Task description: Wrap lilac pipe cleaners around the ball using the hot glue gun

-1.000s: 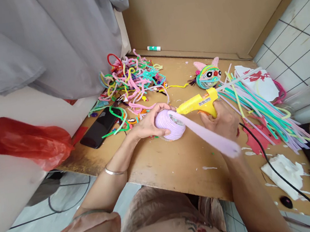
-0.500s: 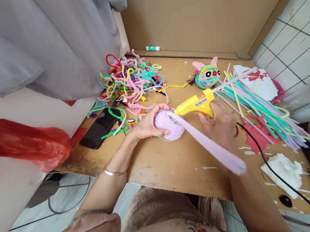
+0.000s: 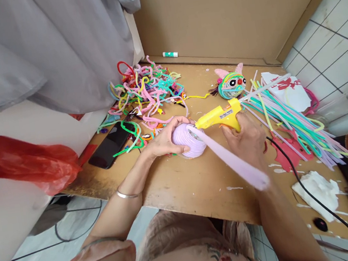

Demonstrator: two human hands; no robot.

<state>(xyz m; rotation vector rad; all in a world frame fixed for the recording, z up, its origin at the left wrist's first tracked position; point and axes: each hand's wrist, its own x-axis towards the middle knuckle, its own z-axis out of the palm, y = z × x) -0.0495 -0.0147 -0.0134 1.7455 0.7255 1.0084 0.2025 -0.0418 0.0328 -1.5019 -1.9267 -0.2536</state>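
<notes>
Desk (image 3: 194, 183): wood, spotted with dried glue; carries everything below.
Curtain (image 3: 54, 48): grey, hangs off the desk's 10 o'clock corner.
Sheaf of pipe cleaners (image 3: 288, 119): straight pastel lengths, fanned out at 3 o'clock from the ball.
Tangle of pipe cleaners (image 3: 146, 91): bent mixed colours, at 11 o'clock from the ball.
Phone (image 3: 110, 145): dark, face up, at 9 o'clock from the ball, just beside the tangle.
Left hand (image 3: 165, 140): clasped over the ball, fingers on its top and near side, pressing it to the desk.
Right hand (image 3: 249, 140): clenched round the glue gun's grip; cannot tell if the trigger is pressed.
Ball (image 3: 190, 142): lilac, wound in rings, near the middle of the desk.
Glue gun (image 3: 220, 116): yellow, nozzle pointing to 9 o'clock and touching the ball's upper right; black cord (image 3: 311, 196) trails to 5 o'clock.
Strand (image 3: 229, 159): lilac, blurred, runs from the nozzle spot to 5 o'clock over the right wrist; cannot tell what holds its free end.
Step in hand (judgement): gluing the strand onto the ball at the nozzle.
Next move calls for (judgement): a steady ball, left fingers clear of the hot tip, and the strand pressed down before the glue sets.
</notes>
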